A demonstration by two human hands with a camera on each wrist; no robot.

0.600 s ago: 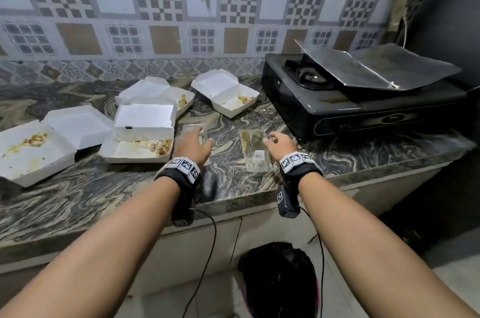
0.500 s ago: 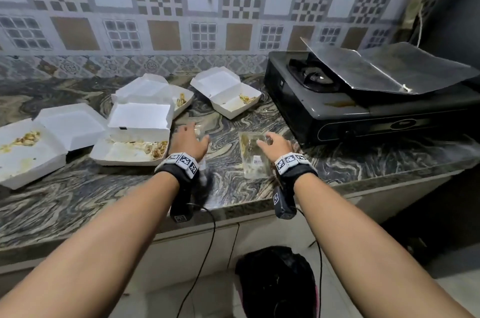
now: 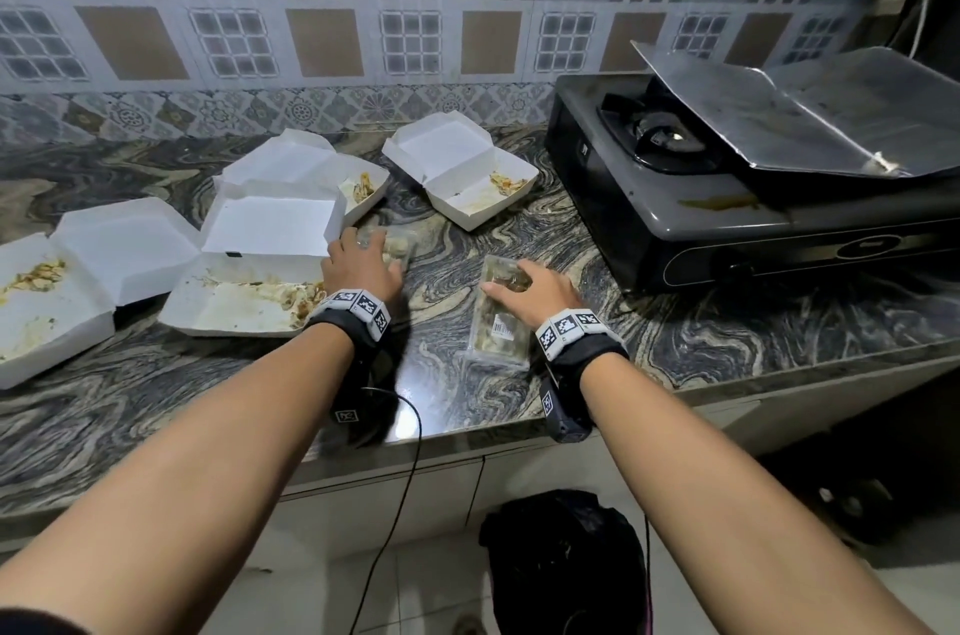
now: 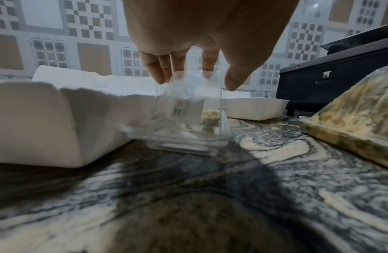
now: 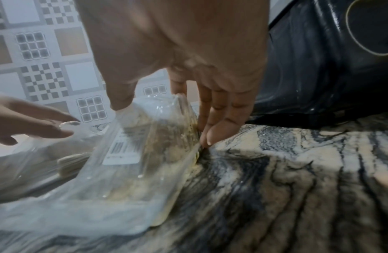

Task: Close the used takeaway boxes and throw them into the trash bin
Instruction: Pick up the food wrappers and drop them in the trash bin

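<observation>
Two clear plastic takeaway boxes lie on the marble counter [image 3: 519, 229]. My left hand [image 3: 363, 239] covers the small clear box [image 3: 397, 245]; in the left wrist view its thumb and fingers [image 4: 160, 75] straddle the raised lid of that box [image 4: 188, 130]. My right hand [image 3: 506, 281] grips the far end of the larger labelled clear box [image 3: 498, 328], smeared with yellow food. The right wrist view has the thumb on top and the fingers [image 5: 210, 133] down the side of this box [image 5: 128, 171]. A black trash bag [image 3: 566, 561] stands on the floor below the counter edge.
Several white takeaway boxes lie open with leftovers: one beside my left hand [image 3: 249, 317], one at the far left [image 3: 47, 322], two behind [image 3: 301, 161] [image 3: 457, 156]. A black gas stove [image 3: 727, 219] with a foil sheet fills the right. Tiled wall behind.
Both hands have settled farther over their clear boxes and closed round them. The boxes still lie on the counter. My head has shifted closer.
</observation>
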